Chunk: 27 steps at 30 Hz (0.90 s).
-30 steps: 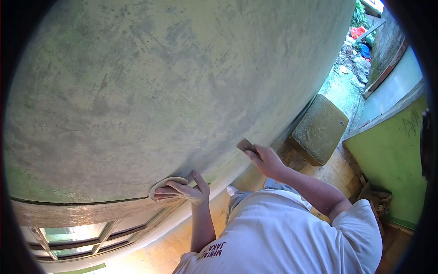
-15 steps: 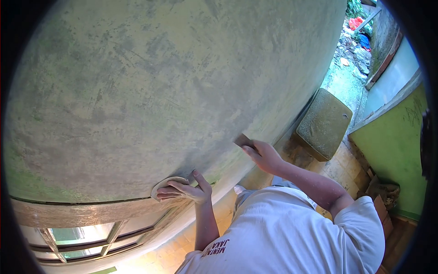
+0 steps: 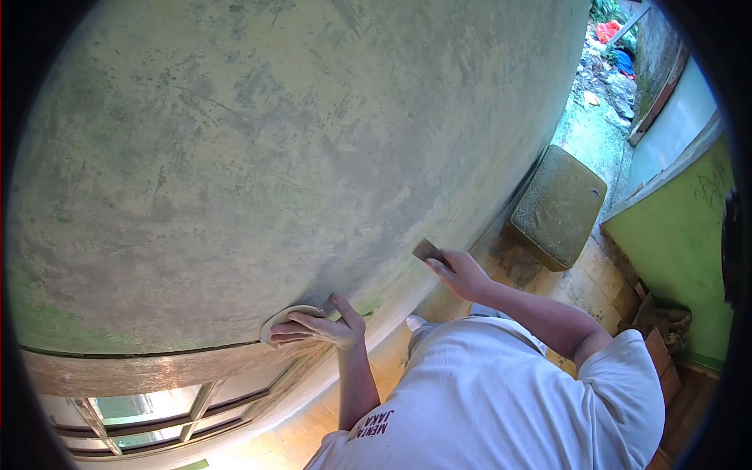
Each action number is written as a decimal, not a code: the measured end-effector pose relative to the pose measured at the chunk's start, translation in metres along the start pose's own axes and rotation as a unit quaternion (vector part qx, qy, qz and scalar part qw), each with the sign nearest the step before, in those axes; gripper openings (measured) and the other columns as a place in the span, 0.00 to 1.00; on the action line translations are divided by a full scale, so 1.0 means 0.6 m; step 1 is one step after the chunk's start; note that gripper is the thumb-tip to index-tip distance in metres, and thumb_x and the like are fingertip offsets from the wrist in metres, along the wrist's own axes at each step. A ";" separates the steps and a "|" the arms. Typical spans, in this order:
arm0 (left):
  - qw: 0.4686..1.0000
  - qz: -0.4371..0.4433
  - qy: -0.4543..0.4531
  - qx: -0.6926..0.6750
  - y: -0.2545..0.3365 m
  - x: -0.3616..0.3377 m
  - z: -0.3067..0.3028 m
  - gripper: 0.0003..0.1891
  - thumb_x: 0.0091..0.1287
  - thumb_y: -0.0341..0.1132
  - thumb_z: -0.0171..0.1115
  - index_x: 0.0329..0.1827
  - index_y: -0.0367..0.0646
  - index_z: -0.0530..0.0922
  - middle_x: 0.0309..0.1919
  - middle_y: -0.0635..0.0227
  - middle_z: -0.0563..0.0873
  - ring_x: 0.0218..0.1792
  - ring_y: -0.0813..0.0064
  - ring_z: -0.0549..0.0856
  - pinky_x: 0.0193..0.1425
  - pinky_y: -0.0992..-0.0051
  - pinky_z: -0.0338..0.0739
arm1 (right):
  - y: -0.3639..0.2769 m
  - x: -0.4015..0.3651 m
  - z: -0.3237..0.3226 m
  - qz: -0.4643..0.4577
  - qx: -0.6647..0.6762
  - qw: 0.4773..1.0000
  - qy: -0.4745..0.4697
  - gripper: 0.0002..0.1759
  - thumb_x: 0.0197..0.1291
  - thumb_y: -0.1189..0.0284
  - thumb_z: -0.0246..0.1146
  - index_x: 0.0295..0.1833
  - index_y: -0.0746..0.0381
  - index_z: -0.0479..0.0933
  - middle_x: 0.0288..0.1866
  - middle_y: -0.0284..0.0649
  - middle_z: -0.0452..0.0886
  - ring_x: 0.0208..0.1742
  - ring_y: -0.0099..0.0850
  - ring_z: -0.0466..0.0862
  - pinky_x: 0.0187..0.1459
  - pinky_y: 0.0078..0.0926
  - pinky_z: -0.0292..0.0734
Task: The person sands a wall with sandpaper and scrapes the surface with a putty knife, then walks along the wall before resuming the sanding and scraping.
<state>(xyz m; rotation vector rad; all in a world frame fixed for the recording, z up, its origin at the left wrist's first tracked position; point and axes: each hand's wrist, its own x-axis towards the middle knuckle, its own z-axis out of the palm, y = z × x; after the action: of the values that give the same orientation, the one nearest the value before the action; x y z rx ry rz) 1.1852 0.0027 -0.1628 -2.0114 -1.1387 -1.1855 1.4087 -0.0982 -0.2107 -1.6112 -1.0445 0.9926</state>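
Note:
In the head view, my right hand (image 3: 464,274) is closed round a scraper (image 3: 428,250) with a short, flat brownish blade. The blade points up and left at the lower part of the patchy grey-green wall (image 3: 235,164). My left hand (image 3: 337,325) is at the wall's bottom edge in this view, beside a wooden frame. Its fingers lie over a pale, rounded disc (image 3: 276,319), gripping it close to the wall, while the thumb points upward. The disc's lower side is hidden by the fingers.
A dusty, box-shaped cushioned seat (image 3: 560,205) stands on the tiled floor at right. Behind it, rubble and litter (image 3: 607,86) line an outdoor passage. A wooden window frame (image 3: 149,376) is at lower left, with a green panel (image 3: 674,243) and torn cardboard (image 3: 662,321) at right.
My right hand has shifted a little right and down with the scraper, whose blade is tilted slightly differently. My left hand and the disc have hardly moved.

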 end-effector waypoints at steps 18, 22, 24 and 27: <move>1.000 0.002 0.008 -0.001 -0.004 -0.002 0.003 0.44 0.66 0.45 0.54 0.76 0.34 0.38 0.73 0.40 0.30 0.72 0.38 0.24 0.66 0.37 0.17 | -0.007 0.019 0.013 0.008 0.058 0.998 0.011 0.22 0.68 0.58 0.55 0.33 0.68 0.72 0.20 0.36 0.67 0.23 0.24 0.67 0.26 0.29 0.65; 1.000 0.009 0.010 -0.009 -0.008 -0.004 0.005 0.45 0.64 0.43 0.56 0.75 0.33 0.39 0.73 0.37 0.29 0.71 0.36 0.24 0.64 0.36 0.17 | 0.010 -0.008 -0.004 0.044 0.054 0.998 0.001 0.23 0.67 0.57 0.56 0.33 0.69 0.72 0.20 0.41 0.68 0.22 0.27 0.67 0.27 0.33 0.66; 1.000 0.007 0.012 -0.009 -0.007 -0.003 0.005 0.45 0.64 0.43 0.55 0.75 0.33 0.39 0.73 0.37 0.29 0.71 0.36 0.24 0.64 0.36 0.17 | 0.040 -0.025 -0.006 0.048 0.036 0.998 -0.008 0.23 0.67 0.57 0.56 0.32 0.68 0.72 0.19 0.39 0.68 0.22 0.26 0.67 0.27 0.32 0.65; 1.000 0.004 0.013 -0.008 -0.005 0.001 0.005 0.45 0.65 0.44 0.55 0.76 0.34 0.38 0.73 0.40 0.29 0.72 0.39 0.24 0.65 0.38 0.16 | 0.045 -0.010 0.000 0.025 0.010 1.000 -0.014 0.23 0.67 0.57 0.56 0.31 0.67 0.72 0.19 0.38 0.67 0.22 0.26 0.67 0.26 0.31 0.65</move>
<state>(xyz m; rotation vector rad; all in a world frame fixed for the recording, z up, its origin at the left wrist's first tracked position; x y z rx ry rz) 1.1843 0.0069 -0.1634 -2.0061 -1.1104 -1.2162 1.4115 -0.1091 -0.2362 -1.6185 -1.0155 1.0589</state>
